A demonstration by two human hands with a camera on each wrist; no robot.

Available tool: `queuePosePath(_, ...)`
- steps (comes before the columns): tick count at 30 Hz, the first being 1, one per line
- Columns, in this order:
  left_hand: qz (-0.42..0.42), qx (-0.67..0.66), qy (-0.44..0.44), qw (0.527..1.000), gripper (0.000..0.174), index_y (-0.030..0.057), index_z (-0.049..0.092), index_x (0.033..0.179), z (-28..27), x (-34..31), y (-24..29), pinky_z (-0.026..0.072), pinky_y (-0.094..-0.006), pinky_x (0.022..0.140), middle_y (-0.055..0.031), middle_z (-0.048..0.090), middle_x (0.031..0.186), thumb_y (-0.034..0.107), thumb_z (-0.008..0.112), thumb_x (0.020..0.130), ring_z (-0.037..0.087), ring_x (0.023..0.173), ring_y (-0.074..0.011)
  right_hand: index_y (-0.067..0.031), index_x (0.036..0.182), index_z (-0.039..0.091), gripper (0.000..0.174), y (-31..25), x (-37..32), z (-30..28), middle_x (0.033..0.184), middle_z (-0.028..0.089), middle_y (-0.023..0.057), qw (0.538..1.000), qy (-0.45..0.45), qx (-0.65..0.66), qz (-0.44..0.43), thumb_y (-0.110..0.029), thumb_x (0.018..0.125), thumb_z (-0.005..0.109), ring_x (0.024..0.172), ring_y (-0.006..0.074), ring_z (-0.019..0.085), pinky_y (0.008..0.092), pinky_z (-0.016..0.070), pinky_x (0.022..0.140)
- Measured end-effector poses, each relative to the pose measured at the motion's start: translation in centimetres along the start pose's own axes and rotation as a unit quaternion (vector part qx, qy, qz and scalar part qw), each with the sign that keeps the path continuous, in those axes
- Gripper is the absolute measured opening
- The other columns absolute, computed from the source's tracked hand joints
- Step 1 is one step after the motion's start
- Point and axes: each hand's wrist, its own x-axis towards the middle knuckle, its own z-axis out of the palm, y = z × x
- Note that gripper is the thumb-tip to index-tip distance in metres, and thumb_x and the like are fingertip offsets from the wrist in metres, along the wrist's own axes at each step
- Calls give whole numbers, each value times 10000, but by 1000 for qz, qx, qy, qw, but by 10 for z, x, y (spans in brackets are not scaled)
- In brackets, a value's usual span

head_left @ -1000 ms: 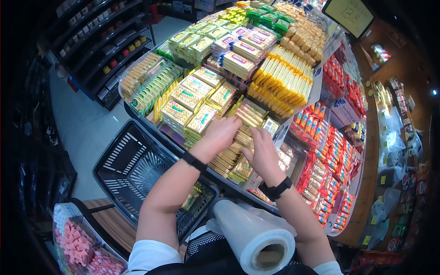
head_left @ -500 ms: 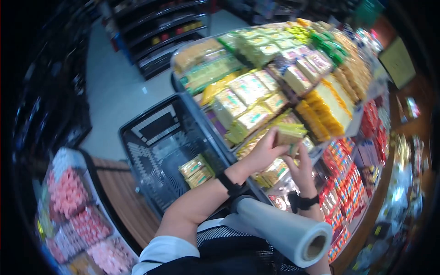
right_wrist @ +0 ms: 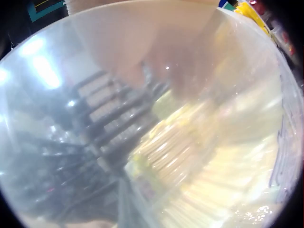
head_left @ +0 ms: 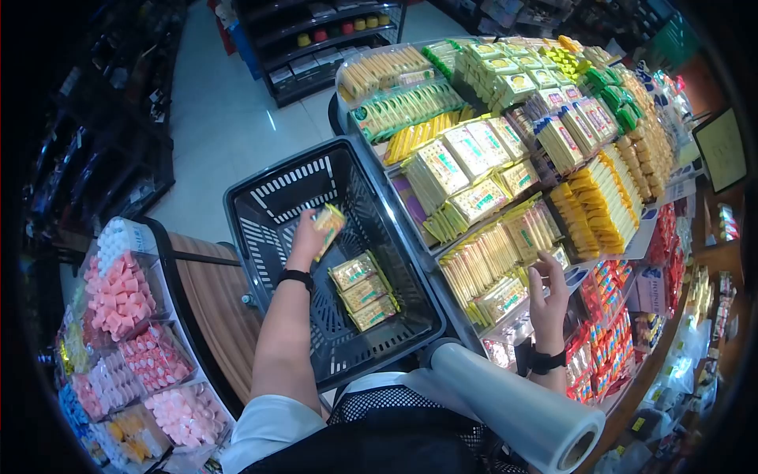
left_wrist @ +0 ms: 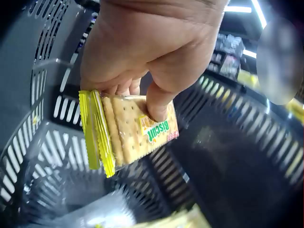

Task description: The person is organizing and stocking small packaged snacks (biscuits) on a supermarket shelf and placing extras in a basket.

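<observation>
In the head view my left hand is inside the black shopping basket, gripping biscuit packets. The left wrist view shows the thumb pressed on the printed front of the clear-wrapped biscuits, fingers behind, with yellow crimped ends side by side. Below and beside them a row of similar biscuit packets lies on the basket floor. My right hand hovers at the front of the biscuit display, fingers loosely bent and holding nothing. A hazy clear plastic surface covers most of the right wrist view.
A roll of clear plastic bags juts out in front of my body. Stacked biscuits in bins adjoin the basket's right side. Red-wrapped sweets lie farther right, pink sweets at the left. A dark shelf stands beyond the aisle.
My left hand has picked biscuit packets up from the display and carried them left into the basket. The right hand has let go and stays by the display. The head view has swung left.
</observation>
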Motion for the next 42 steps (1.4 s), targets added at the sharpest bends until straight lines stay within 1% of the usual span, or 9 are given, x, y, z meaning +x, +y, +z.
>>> queuePosePath(9, 18, 172, -113, 978, 407, 81, 653, 1207, 70, 5, -8, 475, -451, 957, -159, 642, 1182, 135, 768, 821, 591, 1155, -370, -22, 1153, 640, 226, 4, 1, -3, 928, 650, 82, 999, 8, -33, -2, -79, 934, 642, 815, 155, 616, 281, 496, 745)
queuePosePath(11, -5, 181, -150, 972, 365, 143, 632, 1258, 71, 6, -34, 324, -579, 1080, -116, 473, 1399, 178, 631, 895, 376, 1370, -336, -29, 1134, 642, 207, -1, 3, 7, 932, 646, 83, 1000, -8, -26, -10, -73, 932, 641, 806, 160, 618, 284, 500, 716)
queuePosePath(15, -62, 260, -153, 951, 449, 161, 520, 1379, 76, 28, -4, 296, -669, 1065, -124, 424, 1448, 194, 556, 933, 357, 1380, -383, -38, 1091, 642, 197, 9, 14, 3, 945, 653, 117, 997, 20, -65, -22, -97, 904, 668, 765, 233, 651, 328, 523, 660)
queuePosePath(17, 44, 112, 102, 987, 399, 85, 568, 1297, 76, 36, -18, 377, -556, 1052, -152, 518, 1347, 109, 607, 901, 456, 1302, -365, -47, 1075, 642, 186, 1, 14, 8, 927, 645, 122, 997, 16, -68, -13, -119, 905, 665, 758, 261, 659, 350, 528, 669)
queuePosePath(20, 235, -49, 284, 928, 297, 30, 604, 1142, 26, -1, 102, 419, -429, 996, -148, 572, 1150, -29, 588, 851, 539, 1120, -334, -53, 1057, 640, 165, 8, 18, 15, 926, 637, 133, 997, 16, -72, -4, -112, 902, 646, 837, 312, 655, 393, 529, 720)
queuePosePath(23, 391, -119, 223, 885, 247, 23, 623, 1110, 16, -44, 223, 427, -390, 1000, -135, 573, 1124, -11, 603, 866, 547, 1096, -307, -51, 1018, 638, 135, 6, 21, 19, 931, 619, 148, 996, 18, -84, 1, -100, 892, 632, 886, 357, 628, 429, 518, 754)
queuePosePath(28, 620, -42, -71, 781, 500, 68, 577, 1256, 98, -79, 334, 432, -436, 1036, -165, 568, 1261, 22, 728, 781, 525, 1203, -370, -35, 940, 629, 79, 7, 26, 15, 889, 584, 157, 993, 23, -114, -24, -98, 894, 622, 848, 367, 606, 448, 507, 749)
queuePosePath(31, 699, 113, -23, 706, 445, 47, 569, 1267, 177, -68, 344, 367, -453, 1097, -127, 568, 1303, 70, 653, 831, 481, 1276, -324, -22, 920, 619, 76, 13, 27, 14, 876, 570, 160, 990, 23, -136, -31, -91, 887, 615, 847, 362, 597, 454, 503, 753)
queuePosePath(42, 665, 281, -23, 692, 310, 71, 641, 1079, 201, -59, 342, 389, -458, 1017, -85, 579, 1127, 95, 663, 771, 520, 1120, -277, -11, 1088, 584, 255, 12, 30, 18, 995, 552, 162, 992, 27, -118, -30, -80, 850, 643, 990, 350, 573, 425, 501, 860)
